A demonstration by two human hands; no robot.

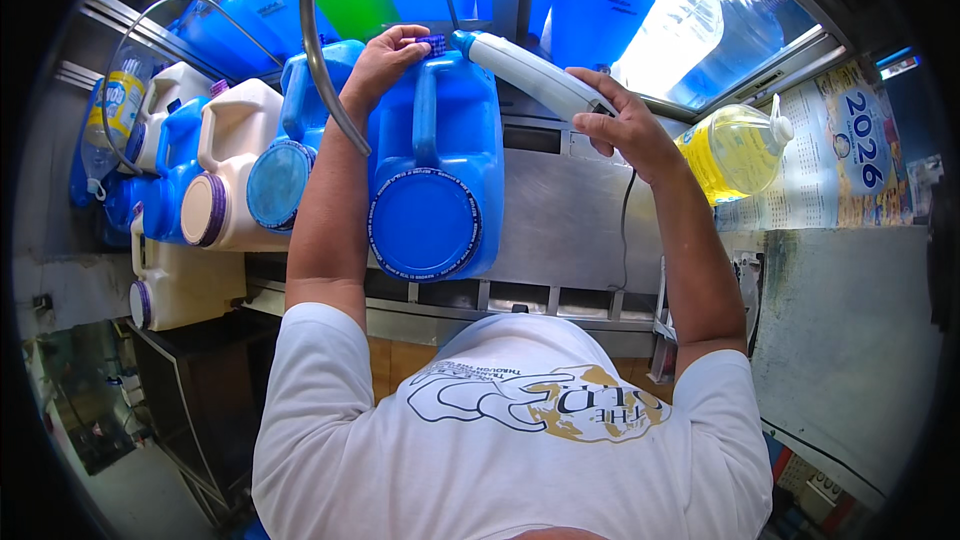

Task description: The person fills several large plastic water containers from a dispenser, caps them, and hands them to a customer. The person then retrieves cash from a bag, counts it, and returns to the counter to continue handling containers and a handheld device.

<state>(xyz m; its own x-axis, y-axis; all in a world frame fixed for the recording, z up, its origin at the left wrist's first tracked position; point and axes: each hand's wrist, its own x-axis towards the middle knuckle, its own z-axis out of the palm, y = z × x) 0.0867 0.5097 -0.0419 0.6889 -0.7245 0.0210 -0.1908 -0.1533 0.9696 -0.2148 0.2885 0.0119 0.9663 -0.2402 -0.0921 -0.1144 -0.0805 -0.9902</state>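
In the middle, a blue plastic water jug (457, 127) stands on a steel counter, its large round cap (426, 225) facing me and ringed by a printed seal band. At its far end, my left hand (392, 56) pinches a small purple seal band (432, 46) between thumb and fingers. My right hand (626, 120) grips a white corded heat gun (532, 75) with a blue nozzle. That nozzle points left, just beside the purple band. What lies under the band is hidden by the fingers.
More blue and off-white jugs (240, 142) line the left side. A curved metal tube (319, 52) hangs over my left forearm. Jugs stand behind a framed window (517, 0). At right are a bottle of yellow liquid (739, 150), a wall calendar (847, 142) and a steel counter (577, 225).
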